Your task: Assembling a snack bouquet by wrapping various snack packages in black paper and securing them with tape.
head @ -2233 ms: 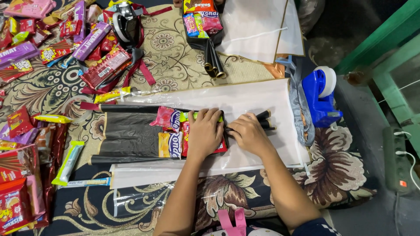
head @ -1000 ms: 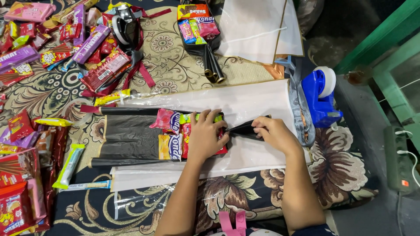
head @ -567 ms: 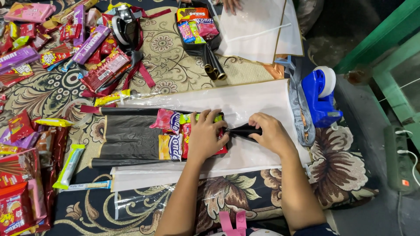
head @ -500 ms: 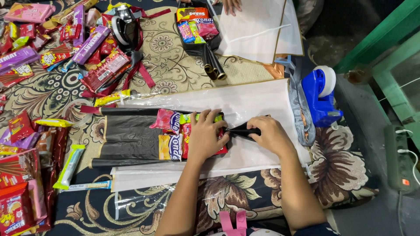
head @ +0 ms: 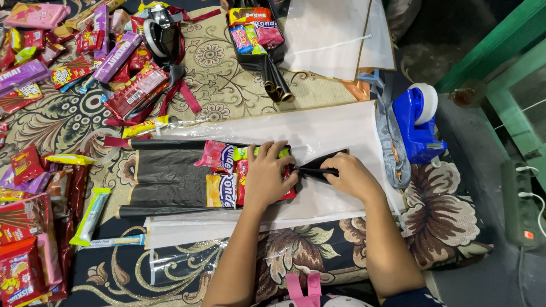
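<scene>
I see the snack bundle (head: pixel 239 176) lying in the middle of the white sheet (head: pixel 318 128), on the black wrap (head: pixel 170 176) spread over it. The snack packs sit at the wrap's right part, pink, green, yellow and red ones side by side. My left hand (head: pixel 267 179) lies flat on them, fingers spread, pressing down, not curled round anything. Just right of it the wrap narrows into a gathered black neck (head: pixel 318 169). My right hand (head: pixel 350 176) is closed on that neck, thumb and fingers pinching it, with a black flap sticking up behind the knuckles. The two hands are close together, nearly touching at the neck.

Left of the snacks the wrap lies open and flat, its long edges rolled. Under the white sheet a clear film (head: pixel 187 264) shows at the near edge. Beyond the sheet's right end stands a blue tape dispenser (head: pixel 418 122) with a white roll on top. Farther up lies a second bundle (head: pixel 256 34) in black wrap beside more white sheets (head: pixel 330 34). Loose snack packs (head: pixel 74 57) crowd the patterned cloth (head: pixel 227 85) at upper left and run down the left edge. A green frame (head: pixel 500 51) and a power strip (head: pixel 520 204) lie at far right.
</scene>
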